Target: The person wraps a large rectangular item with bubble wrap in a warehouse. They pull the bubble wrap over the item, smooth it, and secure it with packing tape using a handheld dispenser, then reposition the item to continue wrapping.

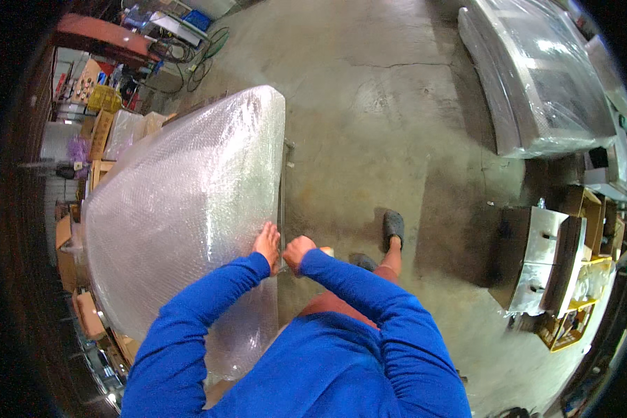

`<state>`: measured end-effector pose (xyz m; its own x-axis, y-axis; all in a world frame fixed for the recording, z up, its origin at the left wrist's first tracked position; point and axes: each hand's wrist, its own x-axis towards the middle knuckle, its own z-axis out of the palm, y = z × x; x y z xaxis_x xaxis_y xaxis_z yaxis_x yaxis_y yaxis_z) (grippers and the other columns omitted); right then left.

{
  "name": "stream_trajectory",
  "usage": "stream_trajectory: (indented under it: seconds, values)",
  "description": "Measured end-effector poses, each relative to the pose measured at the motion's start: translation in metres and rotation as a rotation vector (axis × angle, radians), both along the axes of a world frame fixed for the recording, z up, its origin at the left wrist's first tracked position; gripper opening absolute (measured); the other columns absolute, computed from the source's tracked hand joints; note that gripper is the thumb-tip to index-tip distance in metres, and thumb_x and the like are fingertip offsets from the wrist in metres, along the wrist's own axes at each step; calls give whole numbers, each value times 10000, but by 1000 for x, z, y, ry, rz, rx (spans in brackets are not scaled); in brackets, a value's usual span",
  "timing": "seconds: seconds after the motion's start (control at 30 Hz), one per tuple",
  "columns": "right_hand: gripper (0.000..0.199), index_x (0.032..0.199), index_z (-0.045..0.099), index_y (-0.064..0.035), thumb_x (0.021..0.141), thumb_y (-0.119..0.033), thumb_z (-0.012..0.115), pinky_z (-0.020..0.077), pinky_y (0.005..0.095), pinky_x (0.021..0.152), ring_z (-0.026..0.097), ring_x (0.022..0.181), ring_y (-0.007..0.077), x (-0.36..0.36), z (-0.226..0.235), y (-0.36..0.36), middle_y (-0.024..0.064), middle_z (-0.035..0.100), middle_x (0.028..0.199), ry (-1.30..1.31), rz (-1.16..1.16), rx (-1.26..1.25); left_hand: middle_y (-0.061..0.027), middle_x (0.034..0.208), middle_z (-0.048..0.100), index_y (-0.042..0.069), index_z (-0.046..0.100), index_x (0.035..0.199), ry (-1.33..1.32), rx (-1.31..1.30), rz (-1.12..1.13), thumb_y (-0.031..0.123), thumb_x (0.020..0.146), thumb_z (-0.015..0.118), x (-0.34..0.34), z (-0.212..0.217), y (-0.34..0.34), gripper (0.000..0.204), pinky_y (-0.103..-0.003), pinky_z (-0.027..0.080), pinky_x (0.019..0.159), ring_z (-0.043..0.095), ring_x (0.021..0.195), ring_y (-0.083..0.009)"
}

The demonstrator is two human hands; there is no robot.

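Observation:
A large object wrapped in clear bubble wrap (181, 202) stands to my left, its long edge running past my hands. My left hand (267, 244) rests near that edge, fingers stretched out and flat against the wrap. Just to the right, my right hand (298, 251) is closed in a fist beside the same edge. A small pale yellow thing (326, 251) shows behind the right wrist, mostly hidden by the sleeve. Whether the fist holds it cannot be made out.
Another big plastic-wrapped unit (536, 76) stands at the far right. Nearer on that side are a metal cabinet (540, 258) and a yellow crate (568, 327). Cables (202, 63) lie on the floor at the far left. Cardboard boxes (101, 136) crowd behind the wrapped object.

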<state>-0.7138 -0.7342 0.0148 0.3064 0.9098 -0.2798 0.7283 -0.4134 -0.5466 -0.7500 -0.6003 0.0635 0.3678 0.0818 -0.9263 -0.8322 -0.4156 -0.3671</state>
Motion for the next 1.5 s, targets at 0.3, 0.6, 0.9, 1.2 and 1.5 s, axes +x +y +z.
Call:
stream_trajectory:
  seconds: [0.3,0.6,0.9,1.2,1.5]
  values:
    - [571,1251,680,-190,714,-374,739,567,514,766,701,838,417,-55,-50,-163,229,705,864,351,-779,143,-34,1432,608,154,651,1367,179,-45,-8,578,940,518,-31,-87,15,616,-586,171,1199,425,1428,-270]
    - [652,1369,635,-95,758,-204,835,534,372,700,666,751,281,-71,-21,-142,181,650,843,458,-1051,822,-42,1168,698,124,660,1252,-54,-950,2440,673,969,510,36,-26,-31,636,-373,537,813,685,980,-185]
    - [735,1351,611,15,670,-205,777,505,427,678,613,735,335,-18,-26,-149,172,625,832,291,-693,959,-15,745,653,44,755,975,-246,-1329,2540,429,1006,627,30,-33,-45,407,-314,488,508,583,605,-113]
    - [793,1387,621,-120,644,-297,836,542,438,697,649,787,362,34,-37,-164,166,610,910,291,-538,619,-4,887,735,79,758,1120,-223,-1291,2685,478,979,659,45,-23,-40,435,-274,474,569,618,653,-106]
    - [812,1405,599,-112,640,-253,832,535,436,650,623,728,359,53,-31,-133,183,591,891,229,-684,729,-77,679,690,-11,755,882,-446,-1246,2244,427,1018,582,126,-17,-18,490,-344,524,559,625,555,-130]
